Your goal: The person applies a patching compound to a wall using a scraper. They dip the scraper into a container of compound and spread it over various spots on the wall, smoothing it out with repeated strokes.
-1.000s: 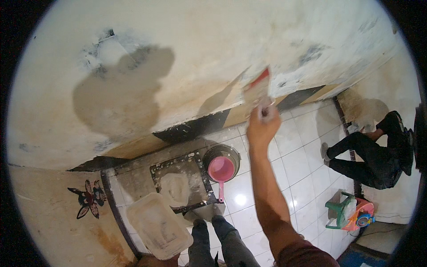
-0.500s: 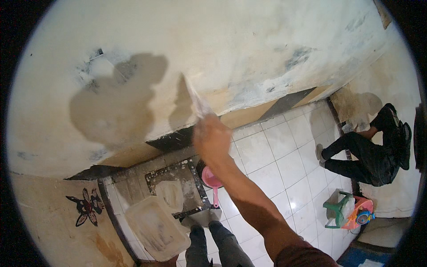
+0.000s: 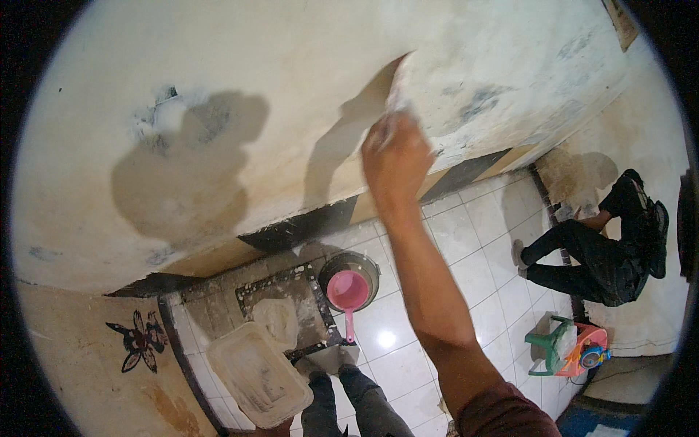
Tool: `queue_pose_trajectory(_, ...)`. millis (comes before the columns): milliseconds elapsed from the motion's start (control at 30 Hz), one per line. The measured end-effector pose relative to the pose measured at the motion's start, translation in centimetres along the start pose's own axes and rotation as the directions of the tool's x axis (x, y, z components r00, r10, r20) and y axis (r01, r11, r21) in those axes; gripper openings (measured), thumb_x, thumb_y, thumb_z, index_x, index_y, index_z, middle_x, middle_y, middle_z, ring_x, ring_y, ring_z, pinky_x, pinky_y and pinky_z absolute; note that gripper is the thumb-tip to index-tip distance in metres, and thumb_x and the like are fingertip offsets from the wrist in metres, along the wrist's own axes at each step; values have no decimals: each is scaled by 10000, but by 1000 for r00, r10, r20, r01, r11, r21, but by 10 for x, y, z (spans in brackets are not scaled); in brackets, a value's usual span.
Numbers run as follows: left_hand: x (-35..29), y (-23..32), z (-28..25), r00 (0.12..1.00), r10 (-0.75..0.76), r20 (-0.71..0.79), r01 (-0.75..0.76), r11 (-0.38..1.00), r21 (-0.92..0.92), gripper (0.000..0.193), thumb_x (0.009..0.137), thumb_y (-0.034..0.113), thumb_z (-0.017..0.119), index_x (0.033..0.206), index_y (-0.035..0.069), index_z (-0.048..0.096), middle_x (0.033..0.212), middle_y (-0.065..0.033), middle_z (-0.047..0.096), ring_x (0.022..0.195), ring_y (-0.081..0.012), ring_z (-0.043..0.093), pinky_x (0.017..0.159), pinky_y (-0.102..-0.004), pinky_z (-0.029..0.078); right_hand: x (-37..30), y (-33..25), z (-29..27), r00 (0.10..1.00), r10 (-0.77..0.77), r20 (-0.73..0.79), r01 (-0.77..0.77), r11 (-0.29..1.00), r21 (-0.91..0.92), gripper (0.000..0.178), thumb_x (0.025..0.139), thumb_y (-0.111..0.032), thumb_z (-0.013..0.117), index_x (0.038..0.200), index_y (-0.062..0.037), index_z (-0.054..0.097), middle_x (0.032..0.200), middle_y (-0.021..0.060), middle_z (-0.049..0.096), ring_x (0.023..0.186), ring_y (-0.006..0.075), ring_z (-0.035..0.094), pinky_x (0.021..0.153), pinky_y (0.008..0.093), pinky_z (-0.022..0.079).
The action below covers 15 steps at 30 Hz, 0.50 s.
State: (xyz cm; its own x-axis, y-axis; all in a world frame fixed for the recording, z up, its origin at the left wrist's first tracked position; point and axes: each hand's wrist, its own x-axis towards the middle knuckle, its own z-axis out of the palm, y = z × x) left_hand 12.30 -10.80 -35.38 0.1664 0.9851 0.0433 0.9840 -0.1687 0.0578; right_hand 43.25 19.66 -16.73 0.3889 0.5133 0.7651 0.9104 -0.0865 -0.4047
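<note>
My right hand [image 3: 398, 156] is closed around a putty knife [image 3: 399, 91], its whitish blade slightly blurred. The blade's upper edge meets the cream wall [image 3: 306, 51], beside a dark shadow. Grey, patchy areas [image 3: 484, 102] mark the wall to the right of the blade, and another rough patch [image 3: 156, 120] lies farther left. Low on the left is a pale rectangular tray [image 3: 255, 379] with greyish smears inside, beside my legs. My left hand does not show.
A pink dipper [image 3: 348, 291] rests over a dark bucket [image 3: 371, 269] on white tiles. Beside it lies a paint-spattered dark board [image 3: 306, 306] with a whitish bag-like thing [image 3: 277, 320]. At right, a person in dark clothes [image 3: 593, 255] crouches by the wall, near a green stool [image 3: 546, 342].
My right hand has moved up and right along the wall with the putty knife. The dipper and bucket, partly covered by my arm before, now show fully.
</note>
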Motion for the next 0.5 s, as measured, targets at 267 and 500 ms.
queue_pose_trajectory(267,-2,-3,0,999,-8,44,7,1000,12,632,804,463,553,1347,173,407,1380,-107,388,1311,-370,282,1028,-652,207,-7,27,-16,994,31,-109,-29,999,17,66,726,-52,628,726,-36,564,717,161,594,593,318,600,492,395,473)
queue_pose_trajectory(500,-15,-16,29,993,-29,110,12,989,149,672,814,507,532,1385,198,359,1413,-93,350,1346,-346,233,1048,-641,179,-81,-28,23,955,-236,182,182,945,270,49,692,-48,605,730,-71,584,669,160,586,610,349,587,538,439,462)
